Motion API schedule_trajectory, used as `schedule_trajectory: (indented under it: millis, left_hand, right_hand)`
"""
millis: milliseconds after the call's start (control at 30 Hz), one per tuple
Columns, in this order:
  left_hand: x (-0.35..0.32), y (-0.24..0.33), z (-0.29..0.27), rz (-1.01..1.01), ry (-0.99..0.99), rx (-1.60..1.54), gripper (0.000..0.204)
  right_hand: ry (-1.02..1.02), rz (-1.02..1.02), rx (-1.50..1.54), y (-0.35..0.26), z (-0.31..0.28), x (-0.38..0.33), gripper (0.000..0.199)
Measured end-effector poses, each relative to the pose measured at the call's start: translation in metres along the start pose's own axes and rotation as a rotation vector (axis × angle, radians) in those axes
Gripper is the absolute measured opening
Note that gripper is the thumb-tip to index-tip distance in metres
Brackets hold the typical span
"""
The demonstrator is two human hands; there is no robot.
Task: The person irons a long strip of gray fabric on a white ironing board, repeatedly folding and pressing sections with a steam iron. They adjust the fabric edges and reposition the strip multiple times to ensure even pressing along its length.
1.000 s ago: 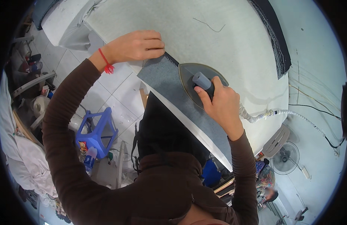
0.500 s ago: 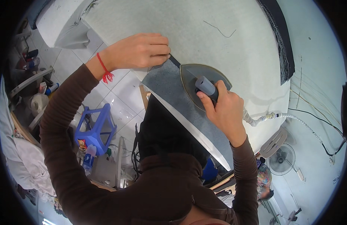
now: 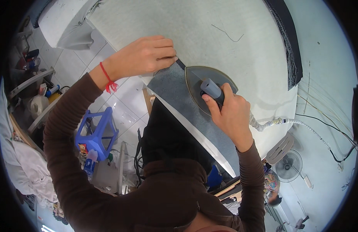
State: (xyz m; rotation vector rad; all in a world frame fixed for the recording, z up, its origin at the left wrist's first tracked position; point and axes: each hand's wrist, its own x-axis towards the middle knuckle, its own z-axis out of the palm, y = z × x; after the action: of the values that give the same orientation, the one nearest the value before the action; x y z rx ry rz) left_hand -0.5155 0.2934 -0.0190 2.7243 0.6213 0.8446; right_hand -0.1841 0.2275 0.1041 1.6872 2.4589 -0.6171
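Observation:
A dark blue-grey piece of fabric (image 3: pixel 171 85) lies along the near edge of the white-covered ironing table (image 3: pixel 159 23), with a narrow dark strip folded along its far edge. My left hand (image 3: pixel 153 54) is at its upper left corner, fingertips pinched together on that folded edge; a red string bracelet is on the wrist. On the fabric, a steam iron (image 3: pixel 194 83) rests flat with its pointed tip near the folded strip. My right hand (image 3: pixel 233 114) is wrapped round the iron's grey handle, thumb toward me. The fabric under the iron is hidden.
From the iron, a wrapped hose (image 3: pixel 271 123) runs right toward the wall. A stack of dark fabric pieces (image 3: pixel 289 46) lies at the table's far right edge. One loose thread (image 3: pixel 229 35) is on the cover. On the floor to the left stands a blue plastic stool (image 3: pixel 94 133); a fan (image 3: pixel 289 165) is lower right.
Both hands and the iron keep nearly the same place on the fabric. The whole view has shifted very slightly.

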Motion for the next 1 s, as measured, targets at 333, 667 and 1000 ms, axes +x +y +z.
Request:
schedule_trajectory:
  millis: [333,667,1000]
  left_hand:
    - [-0.003,-0.002,-0.002,-0.035,-0.008,-0.087,0.029]
    - [-0.010,-0.005,-0.003,-0.062,0.071,-0.028,0.019]
    - [-0.011,0.000,-0.005,-0.233,0.105,-0.068,0.025]
  right_hand:
    - [-0.008,-0.011,0.008,-0.004,-0.002,0.009,0.055]
    - [-0.007,-0.019,0.013,-0.007,-0.002,0.015,0.054]
    - [-0.009,-0.019,0.004,-0.011,-0.002,0.019,0.054]
